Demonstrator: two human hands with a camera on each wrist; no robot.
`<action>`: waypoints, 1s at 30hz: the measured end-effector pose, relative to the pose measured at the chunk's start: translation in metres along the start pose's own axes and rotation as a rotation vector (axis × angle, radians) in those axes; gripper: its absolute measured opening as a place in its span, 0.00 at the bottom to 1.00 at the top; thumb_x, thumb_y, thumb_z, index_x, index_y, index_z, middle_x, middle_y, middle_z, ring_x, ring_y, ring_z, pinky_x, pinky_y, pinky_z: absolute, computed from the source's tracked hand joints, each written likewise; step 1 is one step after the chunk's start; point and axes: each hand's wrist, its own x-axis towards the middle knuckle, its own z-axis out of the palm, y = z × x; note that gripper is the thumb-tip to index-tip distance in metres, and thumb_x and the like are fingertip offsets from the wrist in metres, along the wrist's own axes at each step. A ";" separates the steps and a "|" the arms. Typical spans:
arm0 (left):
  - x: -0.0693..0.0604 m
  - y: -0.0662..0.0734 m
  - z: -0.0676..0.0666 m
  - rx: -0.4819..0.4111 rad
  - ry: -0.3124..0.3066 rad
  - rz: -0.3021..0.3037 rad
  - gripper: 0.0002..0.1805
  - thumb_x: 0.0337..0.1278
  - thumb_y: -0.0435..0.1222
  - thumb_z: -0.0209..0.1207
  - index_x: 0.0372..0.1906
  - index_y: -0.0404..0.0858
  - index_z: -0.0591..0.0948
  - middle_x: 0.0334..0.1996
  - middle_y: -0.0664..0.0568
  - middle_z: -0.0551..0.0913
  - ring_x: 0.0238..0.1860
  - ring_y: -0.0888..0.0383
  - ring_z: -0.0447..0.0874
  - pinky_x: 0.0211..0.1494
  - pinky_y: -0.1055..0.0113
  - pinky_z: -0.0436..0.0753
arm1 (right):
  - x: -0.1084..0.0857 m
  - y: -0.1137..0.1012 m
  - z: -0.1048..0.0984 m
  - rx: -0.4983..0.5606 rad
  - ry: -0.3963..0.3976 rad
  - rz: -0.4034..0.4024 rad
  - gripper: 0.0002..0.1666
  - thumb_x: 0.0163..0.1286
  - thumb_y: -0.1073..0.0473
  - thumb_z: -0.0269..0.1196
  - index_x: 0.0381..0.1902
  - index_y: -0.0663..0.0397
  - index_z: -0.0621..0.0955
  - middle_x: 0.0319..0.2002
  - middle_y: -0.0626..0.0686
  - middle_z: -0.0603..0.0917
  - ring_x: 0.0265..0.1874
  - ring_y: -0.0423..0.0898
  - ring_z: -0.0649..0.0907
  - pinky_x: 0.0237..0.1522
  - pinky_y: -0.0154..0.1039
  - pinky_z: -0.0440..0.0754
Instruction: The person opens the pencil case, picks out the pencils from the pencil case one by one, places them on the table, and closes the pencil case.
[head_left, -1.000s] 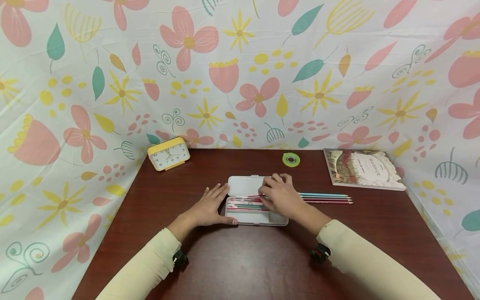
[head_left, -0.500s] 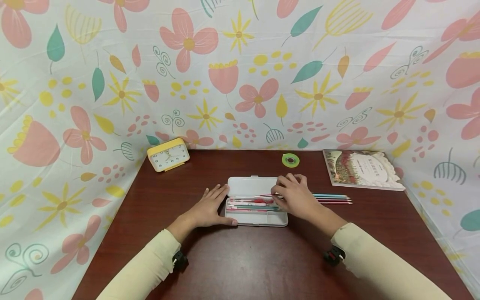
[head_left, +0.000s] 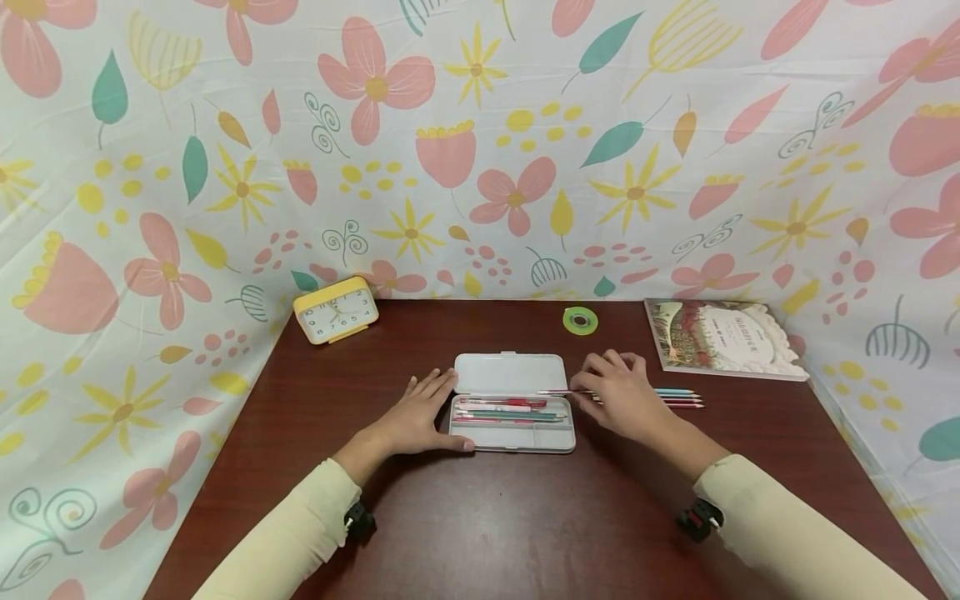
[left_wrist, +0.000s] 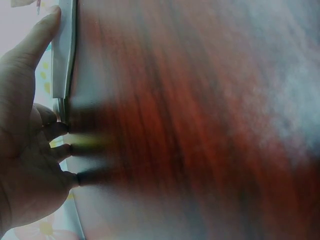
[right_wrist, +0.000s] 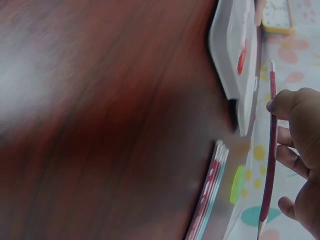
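A white pencil case (head_left: 495, 437) lies with its lid (head_left: 510, 371) folded back. Several pencils (head_left: 517, 415) and a red-and-clear pen (head_left: 516, 402) are in its rear compartment. My left hand (head_left: 405, 421) rests at the case's left end, fingers spread, the thumb along the front edge. To the right of the case, my right hand (head_left: 618, 396) pinches a dark red pencil (right_wrist: 272, 145) between thumb and fingers, raised off the table in the right wrist view. Several red and blue pencils (right_wrist: 207, 195) lie side by side on the table beneath that hand, partly hidden by it in the head view.
A yellow alarm clock (head_left: 336, 312) stands at the back left of the brown table (head_left: 480, 517). Green tape (head_left: 581, 321) lies at the back, and a book (head_left: 723, 337) at the back right. Flowered cloth (head_left: 480, 167) hangs behind the table and along both sides.
My right hand has moved right, carrying the dark red pencil from over the case to beyond its right end. More of the case's contents now shows. My left hand stays in place.
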 end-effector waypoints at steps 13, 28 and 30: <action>0.000 -0.002 0.002 -0.001 -0.002 0.000 0.71 0.58 0.73 0.70 0.92 0.40 0.49 0.93 0.46 0.49 0.93 0.42 0.41 0.92 0.33 0.42 | -0.037 0.031 -0.007 -0.025 0.000 0.077 0.08 0.68 0.61 0.79 0.42 0.42 0.92 0.38 0.46 0.82 0.40 0.49 0.77 0.52 0.80 0.75; 0.000 -0.002 0.001 -0.007 0.004 -0.003 0.71 0.58 0.73 0.71 0.92 0.39 0.49 0.93 0.47 0.49 0.93 0.42 0.41 0.92 0.34 0.42 | -0.069 0.055 -0.006 -0.061 0.020 0.085 0.10 0.64 0.63 0.81 0.38 0.41 0.92 0.37 0.44 0.83 0.43 0.50 0.80 0.49 0.78 0.73; 0.000 -0.002 0.001 -0.010 0.004 -0.001 0.71 0.58 0.72 0.71 0.92 0.39 0.49 0.93 0.46 0.49 0.93 0.42 0.41 0.92 0.33 0.42 | -0.070 0.056 -0.005 -0.062 0.032 0.079 0.11 0.63 0.63 0.81 0.38 0.41 0.92 0.37 0.44 0.83 0.43 0.51 0.80 0.49 0.79 0.73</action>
